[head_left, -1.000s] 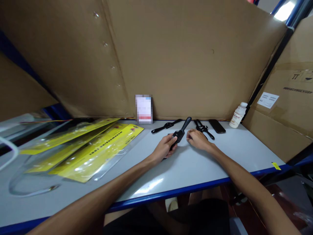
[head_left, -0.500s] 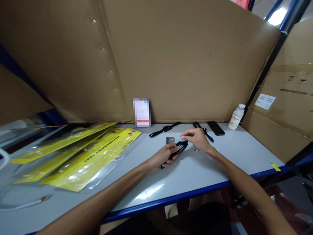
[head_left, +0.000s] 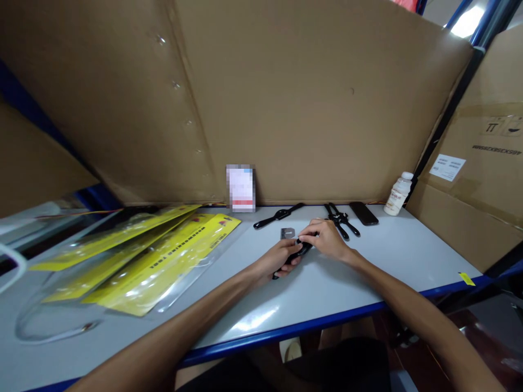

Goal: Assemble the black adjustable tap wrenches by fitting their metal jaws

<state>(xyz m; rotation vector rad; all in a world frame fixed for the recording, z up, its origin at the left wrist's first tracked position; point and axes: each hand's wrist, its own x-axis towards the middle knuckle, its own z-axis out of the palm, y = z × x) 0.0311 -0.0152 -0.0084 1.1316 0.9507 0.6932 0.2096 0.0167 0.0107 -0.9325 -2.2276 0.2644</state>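
My left hand (head_left: 281, 260) is wrapped round a black spokeshave (head_left: 304, 250), tilted just above the table with one handle end poking out below the fingers. Over its middle, my right hand (head_left: 327, 239) is closed in a pinch at the tool. Whatever sits between those fingertips is hidden or too small to name. Just beyond my left hand lies a flat metal blade (head_left: 287, 232) with a slot. Farther back rests another black spokeshave (head_left: 281, 215), and more black spokeshaves (head_left: 342, 222) lie crossed together behind my right hand.
Yellow cards in clear plastic packaging (head_left: 163, 256) overlap on the left, near a white cable (head_left: 53, 338). A pixelated upright screen (head_left: 242, 189) leans on the cardboard wall (head_left: 306, 109). A dark phone (head_left: 364, 213) and white bottle (head_left: 397, 195) stand back right. The blue table edge (head_left: 294, 340) runs in front.
My right hand has come down and closer to my left, its fingertips now on the middle of the spokeshave. The view has shifted slightly.
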